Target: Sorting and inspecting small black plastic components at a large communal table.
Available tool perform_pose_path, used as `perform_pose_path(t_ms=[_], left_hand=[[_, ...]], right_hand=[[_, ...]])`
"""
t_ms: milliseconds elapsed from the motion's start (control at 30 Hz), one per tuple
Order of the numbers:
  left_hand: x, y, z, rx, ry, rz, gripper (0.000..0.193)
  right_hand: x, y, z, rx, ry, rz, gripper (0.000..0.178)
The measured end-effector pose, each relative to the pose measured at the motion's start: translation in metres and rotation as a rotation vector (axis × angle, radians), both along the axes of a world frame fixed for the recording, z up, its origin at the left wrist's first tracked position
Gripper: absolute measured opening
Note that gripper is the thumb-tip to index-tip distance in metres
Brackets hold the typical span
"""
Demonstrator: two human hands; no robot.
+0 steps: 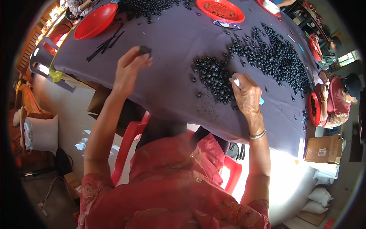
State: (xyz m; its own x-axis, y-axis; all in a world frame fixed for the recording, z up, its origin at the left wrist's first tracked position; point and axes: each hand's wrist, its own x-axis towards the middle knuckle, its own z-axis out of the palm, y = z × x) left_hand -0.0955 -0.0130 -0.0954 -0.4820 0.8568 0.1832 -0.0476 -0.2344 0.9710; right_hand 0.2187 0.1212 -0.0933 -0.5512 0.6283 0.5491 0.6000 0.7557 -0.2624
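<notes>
My left hand (129, 70) is raised over the left part of the table, its fingers closed in a pinch on a small black round piece (145, 50). My right hand (248, 95) rests at the edge of a pile of small black round pieces (215, 78), some with a hole in them. Its fingers are closed on a small tool, of which a shiny pale tip (236, 82) shows at the thumb and a light blue end (261, 101) at the back of the hand. The rest of this tool is hidden in my palm.
A grey-purple cloth (164, 84) covers the table. A bigger heap of black pieces (280, 57) spreads to the right, another (146, 7) at the far side. Red basins (96, 22) and thin black strips (106, 46) lie about. Other people sit around, one at the right (337, 101).
</notes>
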Motion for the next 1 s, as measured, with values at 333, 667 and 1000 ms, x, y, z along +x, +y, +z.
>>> perform_pose_path(t_ms=[333, 667, 1000], left_hand=[[-0.035, -0.115, -0.024, -0.426, 0.024, 0.066, 0.016], [-0.07, -0.112, -0.036, -0.397, 0.12, 0.28, 0.023], [-0.08, -0.005, -0.036, -0.3, 0.946, 0.223, 0.029]], right_hand=[[-0.03, -0.05, 0.008, -0.116, -0.092, 0.249, 0.02], [-0.045, -0.057, -0.008, -0.118, -0.221, 0.284, 0.021], [-0.037, -0.062, 0.013, -0.285, 0.249, 0.182, 0.018]])
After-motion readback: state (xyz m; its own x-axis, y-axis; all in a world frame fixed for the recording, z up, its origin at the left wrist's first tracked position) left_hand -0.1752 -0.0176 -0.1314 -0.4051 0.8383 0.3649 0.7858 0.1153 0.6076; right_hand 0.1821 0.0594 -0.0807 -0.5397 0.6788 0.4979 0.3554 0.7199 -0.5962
